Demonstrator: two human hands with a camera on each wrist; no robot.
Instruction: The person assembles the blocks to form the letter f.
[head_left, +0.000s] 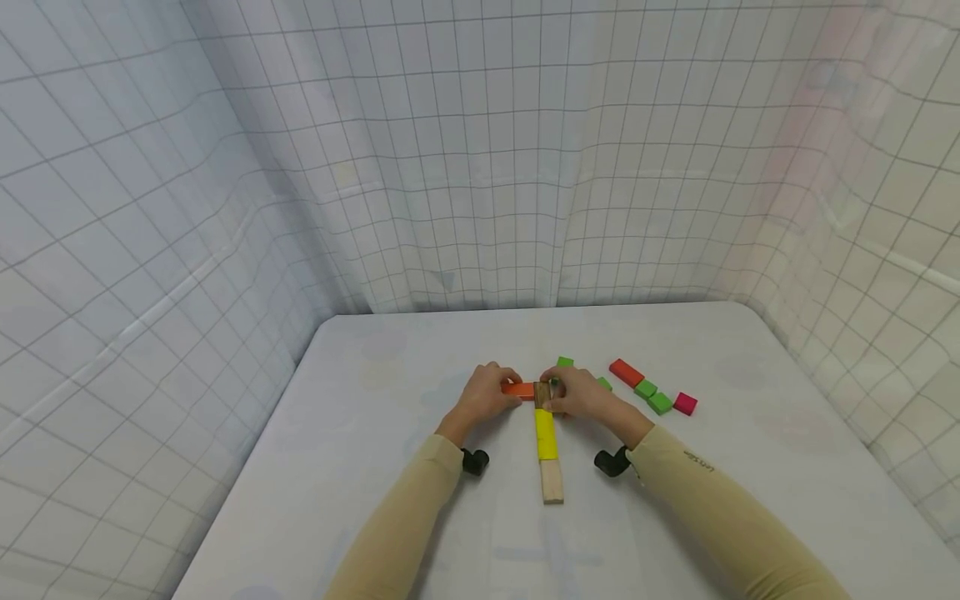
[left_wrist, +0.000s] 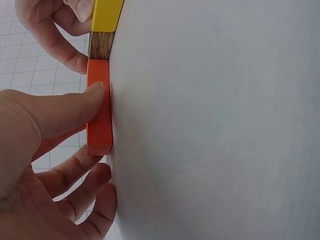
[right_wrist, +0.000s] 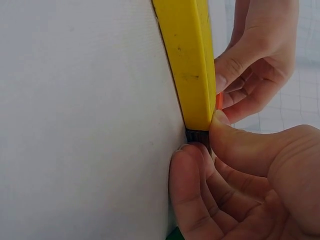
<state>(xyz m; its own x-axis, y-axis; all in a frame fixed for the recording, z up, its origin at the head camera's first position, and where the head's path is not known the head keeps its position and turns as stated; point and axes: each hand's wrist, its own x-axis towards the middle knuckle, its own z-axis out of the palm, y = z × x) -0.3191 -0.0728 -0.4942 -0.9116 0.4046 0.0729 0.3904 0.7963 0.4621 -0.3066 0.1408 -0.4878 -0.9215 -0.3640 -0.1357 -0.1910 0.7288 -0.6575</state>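
My left hand [head_left: 486, 393] pinches an orange block [left_wrist: 100, 122] lying flat on the table, its thumb along the near side. The block's right end meets a short dark brown wooden block [head_left: 542, 394]. My right hand [head_left: 581, 395] grips that brown block between thumb and fingertips, which partly hide it in the right wrist view. Running toward me from the brown block is a yellow block [right_wrist: 187, 65], followed by a plain wooden block [head_left: 552, 482], end to end in one line.
Behind the right hand lie two green blocks [head_left: 565, 362], partly hidden. Farther right, a red block [head_left: 626, 372], two more green blocks [head_left: 646, 388] and a crimson cube [head_left: 685, 403] form a loose slanting row. Grid-patterned white curtains [head_left: 480, 167] surround the white table [head_left: 375, 467].
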